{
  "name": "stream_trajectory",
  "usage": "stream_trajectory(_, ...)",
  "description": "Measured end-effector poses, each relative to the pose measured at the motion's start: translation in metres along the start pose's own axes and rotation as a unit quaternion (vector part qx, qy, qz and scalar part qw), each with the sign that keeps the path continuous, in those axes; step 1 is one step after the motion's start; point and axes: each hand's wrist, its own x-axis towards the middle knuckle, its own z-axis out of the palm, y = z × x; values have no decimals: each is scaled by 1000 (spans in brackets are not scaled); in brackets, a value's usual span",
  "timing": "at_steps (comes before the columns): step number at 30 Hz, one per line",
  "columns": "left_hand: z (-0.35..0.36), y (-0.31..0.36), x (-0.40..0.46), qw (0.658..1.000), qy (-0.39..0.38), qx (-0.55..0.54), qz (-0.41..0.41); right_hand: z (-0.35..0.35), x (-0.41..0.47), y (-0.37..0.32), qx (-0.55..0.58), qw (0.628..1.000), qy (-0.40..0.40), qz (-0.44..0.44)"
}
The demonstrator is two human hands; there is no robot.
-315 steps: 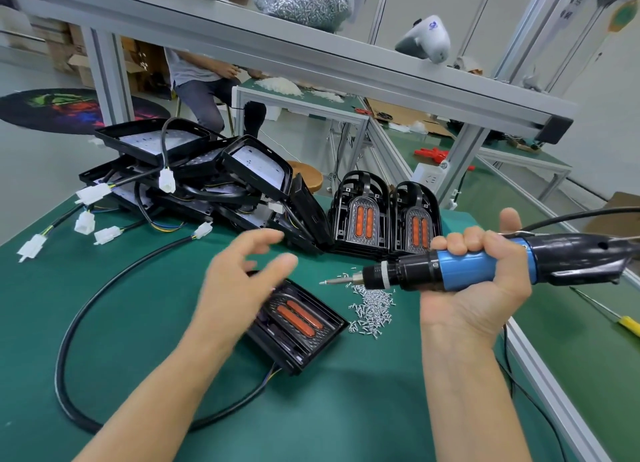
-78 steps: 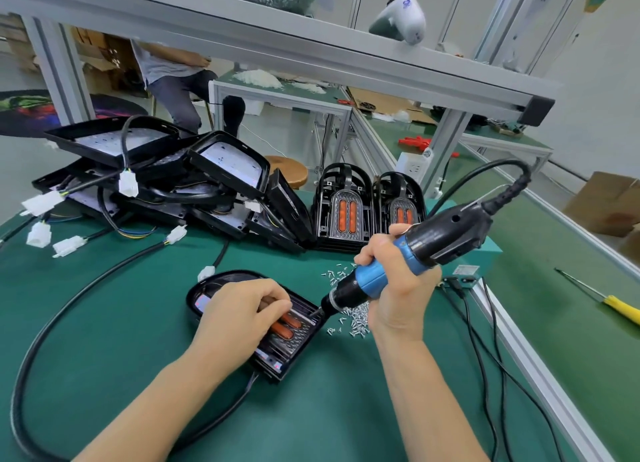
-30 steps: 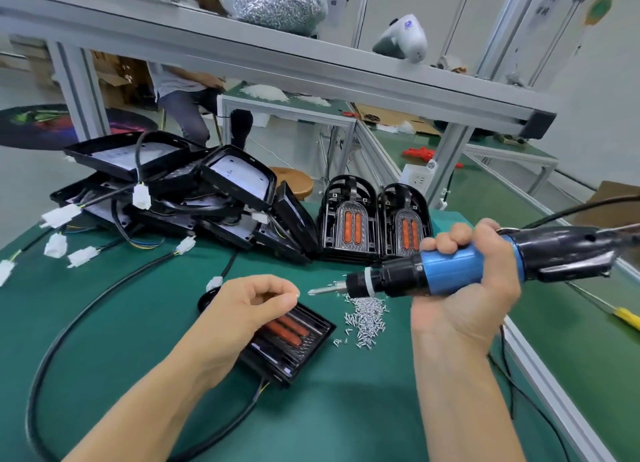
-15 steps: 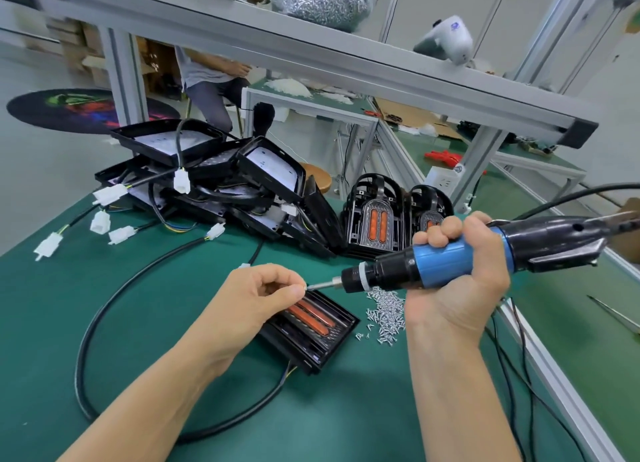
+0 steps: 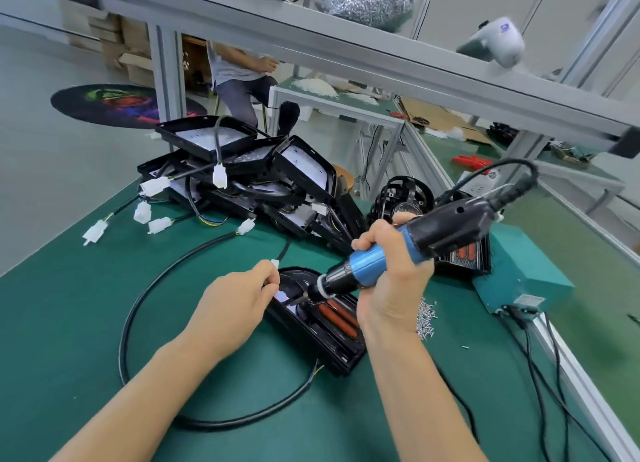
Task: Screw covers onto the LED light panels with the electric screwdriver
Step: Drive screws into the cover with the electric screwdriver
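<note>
A black LED light panel [image 5: 337, 344] with a cover showing two orange strips lies flat on the green mat in front of me. My right hand [image 5: 391, 288] grips the blue-and-black electric screwdriver [image 5: 370, 262], which slants down to the left with its bit on the panel's upper left part. My left hand [image 5: 232, 305] sits at the panel's left rim, fingers curled and fingertips pinched at the edge beside the bit. A small heap of loose screws [image 5: 426, 318] lies right of the panel.
A pile of black panels with white plug connectors [image 5: 249, 181] fills the back of the mat; upright panels [image 5: 401, 195] stand behind the screwdriver. A teal power box [image 5: 519, 274] sits at the right edge. A black cable [image 5: 145, 299] loops on the left. A person [image 5: 239, 77] sits beyond the frame.
The screwdriver has swung from level down onto the panel, bit now on the cover. My left hand dropped from the bit tip to the panel's left rim.
</note>
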Motion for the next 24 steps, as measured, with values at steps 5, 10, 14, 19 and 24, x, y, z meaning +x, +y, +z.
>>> stream_trajectory(5,-3,-4,2,999,-30,0,17,5,-2,12,-17,1000,-8,4)
stream_trajectory(10,-2,-5,2,999,-31,-16,18,5,-1,13,-31,999,-20,2)
stream_trajectory(14,-2,-5,3,999,-29,-21,18,6,1,13,-47,998,-33,-4)
stream_trajectory(19,-1,-5,4,999,-23,-28,20,11,1,13,-61,997,-50,-10)
stream_trajectory(24,-1,-5,5,999,-23,-19,21,13,4,12,-55,995,-78,1)
